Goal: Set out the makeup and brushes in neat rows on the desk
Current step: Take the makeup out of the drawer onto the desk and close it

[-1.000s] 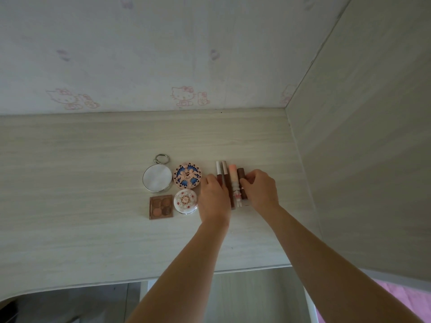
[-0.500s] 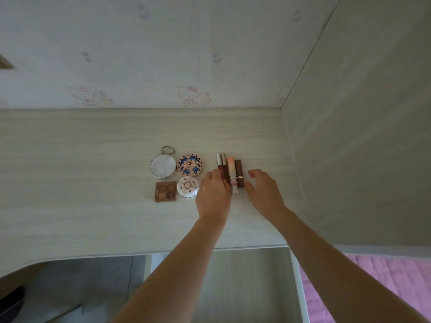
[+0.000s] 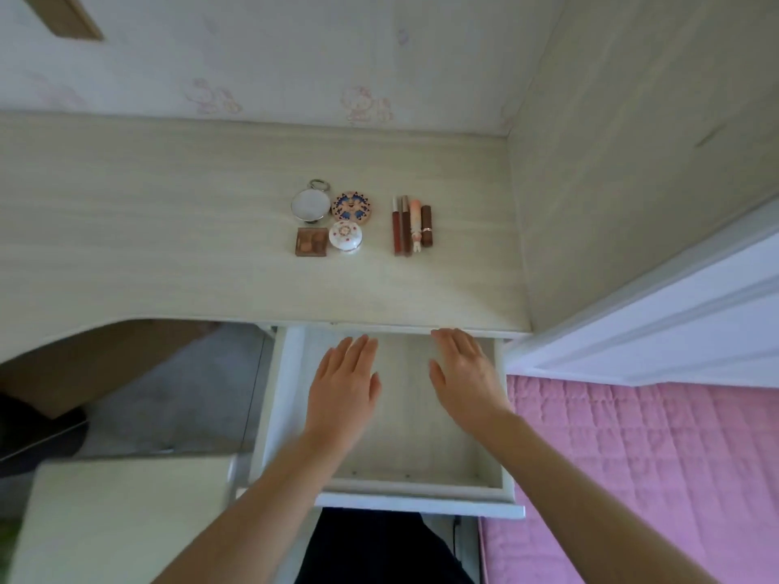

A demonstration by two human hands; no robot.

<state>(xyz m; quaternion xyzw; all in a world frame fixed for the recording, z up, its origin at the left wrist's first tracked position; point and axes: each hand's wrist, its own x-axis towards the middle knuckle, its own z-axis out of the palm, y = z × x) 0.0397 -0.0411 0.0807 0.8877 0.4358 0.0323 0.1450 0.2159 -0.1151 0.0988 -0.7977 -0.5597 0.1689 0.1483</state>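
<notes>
Here, in the head view, both hands hover flat over the open drawer [image 3: 291, 398], which shows nothing inside. The left hand [image 3: 343, 387] and the right hand [image 3: 466, 381] have their fingers [image 3: 360, 349] straight and slightly spread, holding nothing, palms down, tips pointing toward the table [image 3: 168, 229].

The makeup lies well apart from the hands, farther from the person, past the table's front edge. A round mirror [image 3: 310, 204] and a patterned compact [image 3: 352, 207] form the back row, with a brown eyeshadow palette [image 3: 311, 242] and a white round compact [image 3: 345, 237] just in front of them. To the right, set a little apart, four lipstick tubes [image 3: 413, 224] lie side by side, touching or nearly so, their long axes running away from the person, in line with the fingers.

The right hand sits nearer the tubes, the left nearer the compacts. The rows look finished, and no brush is visible. So the next move likely turns on the drawer below the palms, not on the items ahead: a push on its front would run along the same axis as the tubes.
</notes>
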